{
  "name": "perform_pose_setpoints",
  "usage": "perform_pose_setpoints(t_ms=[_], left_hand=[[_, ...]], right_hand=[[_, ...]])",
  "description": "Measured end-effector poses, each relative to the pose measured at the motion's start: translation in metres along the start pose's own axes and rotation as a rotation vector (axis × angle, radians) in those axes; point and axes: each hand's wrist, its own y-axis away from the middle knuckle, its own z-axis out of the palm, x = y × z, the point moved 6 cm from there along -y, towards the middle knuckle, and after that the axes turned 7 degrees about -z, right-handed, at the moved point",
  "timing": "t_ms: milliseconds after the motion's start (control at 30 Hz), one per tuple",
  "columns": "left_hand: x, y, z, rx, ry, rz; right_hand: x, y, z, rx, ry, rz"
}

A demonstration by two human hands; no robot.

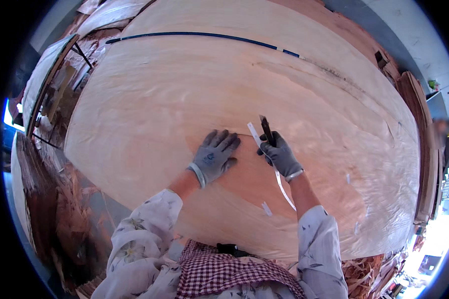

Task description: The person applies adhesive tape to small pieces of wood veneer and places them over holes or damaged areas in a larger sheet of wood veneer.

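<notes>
left hand [212,157]: spread on smooth veneer [149,99] | right hand [280,153]: gripping black tool [266,129], curling tape [253,131]

Veneer workshop: broad wood sheet [149,99], stacked veneers [428,149], torn scraps [72,219].

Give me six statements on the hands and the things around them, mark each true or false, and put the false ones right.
1. The left hand rests on the pale sheet with its fingers extended. True.
2. Both hands are bare. False: both wear grey gloves.
3. The right hand holds a slim dark tool. True.
4. The long blue bar lies along the sheet's near edge. False: it lies across the far part.
5. A checked cloth shows at the picture's lower edge. True.
6. The white strip lies under the left hand. False: it is at the right hand, curving down toward the right forearm.
</notes>
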Motion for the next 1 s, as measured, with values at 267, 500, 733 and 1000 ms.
perform_pose_setpoints(t_ms=[267,500,733,1000], left_hand=[[0.002,-0.03,0.022,0.031,0.155,0.067],[0.001,-0.032,0.018,-0.083,0.034,0.105],[-0.063,0.006,0.024,0.101,0.854,-0.263],[-0.114,0.095,-0.068,0.253,0.069,-0.403]], right_hand=[[0.014,-0.018,0.011,0.089,0.366,0.107],[0.017,0.011,0.033,0.052,0.071,0.217],[-0.032,-0.021,0.122,-0.202,0.113,-0.075],[-0.018,-0.075,0.187,-0.331,0.347,0.065]])
